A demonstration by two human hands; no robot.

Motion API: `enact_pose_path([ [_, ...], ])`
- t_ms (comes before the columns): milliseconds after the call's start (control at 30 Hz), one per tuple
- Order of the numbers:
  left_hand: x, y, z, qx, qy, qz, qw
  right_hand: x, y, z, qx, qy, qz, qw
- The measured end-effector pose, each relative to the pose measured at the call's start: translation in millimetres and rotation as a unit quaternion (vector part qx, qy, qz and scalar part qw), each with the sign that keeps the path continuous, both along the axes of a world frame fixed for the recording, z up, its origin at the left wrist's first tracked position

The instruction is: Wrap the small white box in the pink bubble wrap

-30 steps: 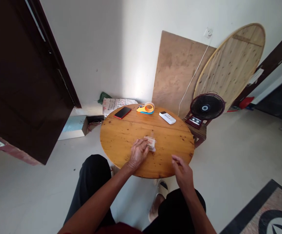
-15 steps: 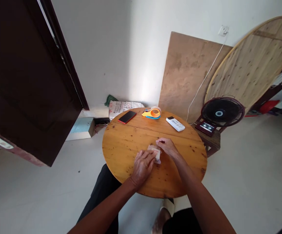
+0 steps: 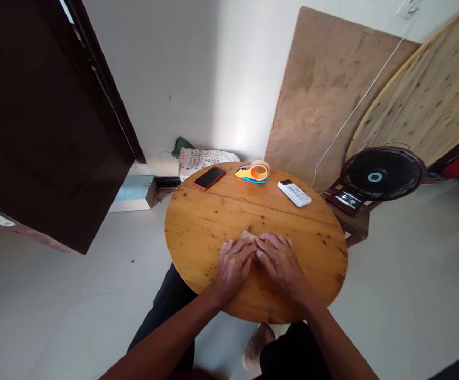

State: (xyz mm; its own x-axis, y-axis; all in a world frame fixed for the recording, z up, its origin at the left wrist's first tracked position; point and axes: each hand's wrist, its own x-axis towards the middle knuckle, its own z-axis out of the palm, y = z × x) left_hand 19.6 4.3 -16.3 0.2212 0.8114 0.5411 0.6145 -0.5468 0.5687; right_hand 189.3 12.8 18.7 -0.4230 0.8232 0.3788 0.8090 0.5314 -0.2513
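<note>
On the round wooden table (image 3: 197, 227), a small pale packet (image 3: 248, 235) with a clear, wrapper-like edge lies mostly under my hands; only its far corner shows. My left hand (image 3: 234, 264) rests over its left side, fingers bent and pressed together at the packet. From the right, my right hand (image 3: 280, 259) meets it with curled fingers, the fingertips of both hands touching or nearly so. What lies right under the fingertips is hidden.
Along the table's far side lie a red-edged phone (image 3: 209, 178), an orange and blue tape dispenser (image 3: 255, 172) and a white handheld device (image 3: 294, 193). A black fan (image 3: 375, 177) stands on a stool at right. A dark door (image 3: 47, 121) is at left.
My right hand has come down from above the packet's far right edge and now lies over its right side, covering most of it. My left hand has barely moved. The view has shifted slightly.
</note>
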Motion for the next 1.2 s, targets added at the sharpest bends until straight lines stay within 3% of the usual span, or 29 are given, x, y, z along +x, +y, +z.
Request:
enact_pose_path([
  [300,-1,0,-0.5,-0.009,-0.009,0.026,1.000,-8,-9,-3.0,0.061,-0.069,-0.032,0.995],
  [567,-1,1,-1.8,-0.004,-0.010,0.026,1.000,-14,-8,3.7,0.046,-0.079,-0.041,0.995],
  [700,-2,-1,0.0,-0.007,-0.007,0.028,1.000,-11,-17,3.0,0.051,-0.055,-0.049,0.996],
  [933,-1,-2,2.5,0.001,-0.016,0.022,1.000,8,-37,-8.9,0.070,0.033,-0.125,0.989],
  [1200,-3,-2,2.6,-0.005,-0.022,0.019,1.000,-10,-19,-6.4,0.047,-0.032,-0.112,0.992],
])
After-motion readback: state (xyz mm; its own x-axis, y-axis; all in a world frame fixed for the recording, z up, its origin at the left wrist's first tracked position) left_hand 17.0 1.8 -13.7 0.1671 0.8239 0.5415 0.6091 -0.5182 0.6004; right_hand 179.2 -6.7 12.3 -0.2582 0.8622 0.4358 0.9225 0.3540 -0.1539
